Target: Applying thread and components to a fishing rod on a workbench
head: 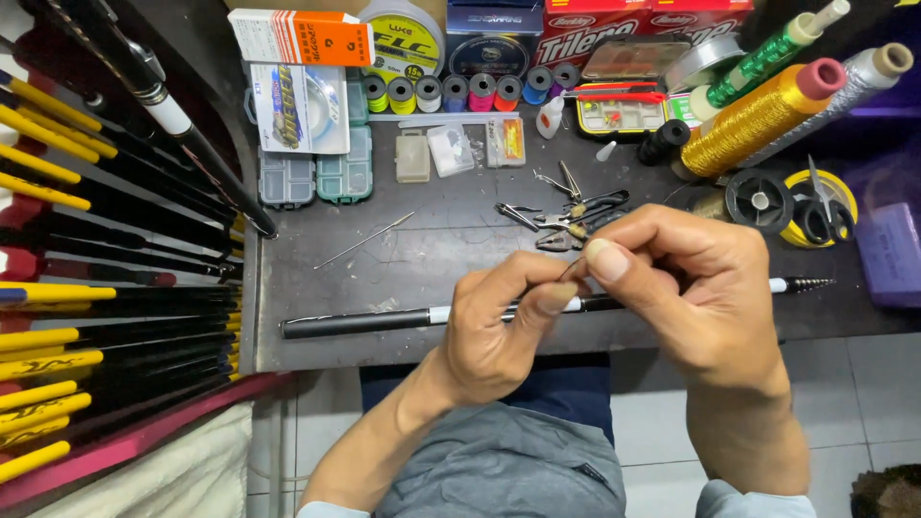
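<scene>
Here, left hand [499, 331] and right hand [686, 288] meeting above the near edge of a dark worktable [422, 259], thumbs and forefingers pinched together over something too small to identify, possibly a fine thread; both hands closed in a pinch, contents not discernible. Directly beneath the hands, lying left to right across the near part of the table, a slim black rod section [369, 321] with white bands, its threaded tip [811, 284] showing at the right beyond the right hand. Just beyond the fingertips, a cluster of small metal tools [561, 216], pliers and forceps among them, flat on the table. Left of these, a thin needle [365, 240] lying at a slant. Farther back, a row of small thread spools [460, 93] in green, yellow, pink, red and blue, with clear small-parts boxes [451, 151] near them and two teal compartment boxes [317, 177] to the left. At far right, large cones of gold thread [758, 117], green thread [767, 56] and silver thread [854, 77], lying tilted; nearer, scissors [825, 206] resting on a yellow reel [801, 235] beside a black spool [758, 201]. Along the left edge, a rack of black and yellow rods [86, 288]. Below the table, grey trousers [499, 460] and pale tiled floor [863, 384]
</scene>
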